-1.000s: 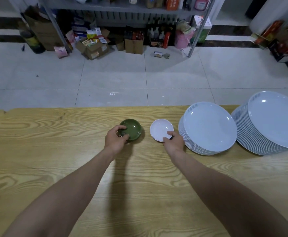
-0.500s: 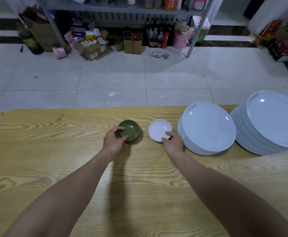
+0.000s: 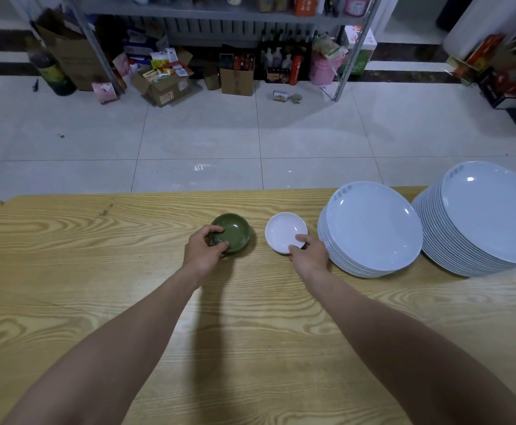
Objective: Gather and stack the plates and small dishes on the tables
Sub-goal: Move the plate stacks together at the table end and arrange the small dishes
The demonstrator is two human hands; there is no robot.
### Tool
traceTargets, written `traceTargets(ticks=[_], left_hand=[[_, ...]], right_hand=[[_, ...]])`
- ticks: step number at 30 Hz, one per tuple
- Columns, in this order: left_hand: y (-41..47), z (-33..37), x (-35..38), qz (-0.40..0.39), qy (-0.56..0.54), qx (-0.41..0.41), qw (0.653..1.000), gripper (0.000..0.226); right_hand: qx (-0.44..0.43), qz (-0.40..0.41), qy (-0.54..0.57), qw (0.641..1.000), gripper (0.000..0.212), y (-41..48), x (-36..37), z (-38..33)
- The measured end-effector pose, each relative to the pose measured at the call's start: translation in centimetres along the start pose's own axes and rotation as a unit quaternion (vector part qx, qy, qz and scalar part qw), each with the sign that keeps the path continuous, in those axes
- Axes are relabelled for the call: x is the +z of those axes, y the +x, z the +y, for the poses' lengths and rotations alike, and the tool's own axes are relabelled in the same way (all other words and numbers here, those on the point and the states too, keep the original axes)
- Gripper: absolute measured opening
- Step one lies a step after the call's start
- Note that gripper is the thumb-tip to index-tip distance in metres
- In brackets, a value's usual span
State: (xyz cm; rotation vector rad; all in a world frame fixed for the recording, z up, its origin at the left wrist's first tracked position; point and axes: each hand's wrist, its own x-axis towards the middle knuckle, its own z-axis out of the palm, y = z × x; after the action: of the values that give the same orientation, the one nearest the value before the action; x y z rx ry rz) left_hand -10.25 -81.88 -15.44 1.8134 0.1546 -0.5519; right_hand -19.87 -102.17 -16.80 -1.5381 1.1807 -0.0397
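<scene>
The small green dish (image 3: 235, 232) sits on the wooden table (image 3: 66, 271) in the grip of the person's left hand (image 3: 201, 253): the fingers curl over its rim on the side nearest to the person, and the thumb presses the edge below. The dish is round, dark olive and glossy, with a deep hollow that catches a spot of light. Just to the right of this hand, apart from the green dish, lies the small white dish (image 3: 282, 230). The right hand (image 3: 310, 256) pinches its near right edge, with the thumb on top of the rim. This dish is shallow and plain, and a second edge shows under it, so it seems to lie on another one. Directly to the right of the right hand, almost touching it, stands a stack of large white plates (image 3: 373, 228), and further right there is a taller stack (image 3: 492, 213) of the same kind. Beyond the hands and the table come the pale tiled floor (image 3: 189, 133) and cardboard boxes (image 3: 164, 84) under a metal shelf (image 3: 219, 13).
</scene>
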Motion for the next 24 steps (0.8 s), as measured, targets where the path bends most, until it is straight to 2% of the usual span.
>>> traceTargets(ticks=[24], left_hand=[[-0.8, 1.0, -0.3, -0.007, 0.012, 0.002, 1.000, 0.025]], right_hand=[[-0.017, -0.017, -0.049, 0.998, 0.032, -1.0, -0.6, -1.2]])
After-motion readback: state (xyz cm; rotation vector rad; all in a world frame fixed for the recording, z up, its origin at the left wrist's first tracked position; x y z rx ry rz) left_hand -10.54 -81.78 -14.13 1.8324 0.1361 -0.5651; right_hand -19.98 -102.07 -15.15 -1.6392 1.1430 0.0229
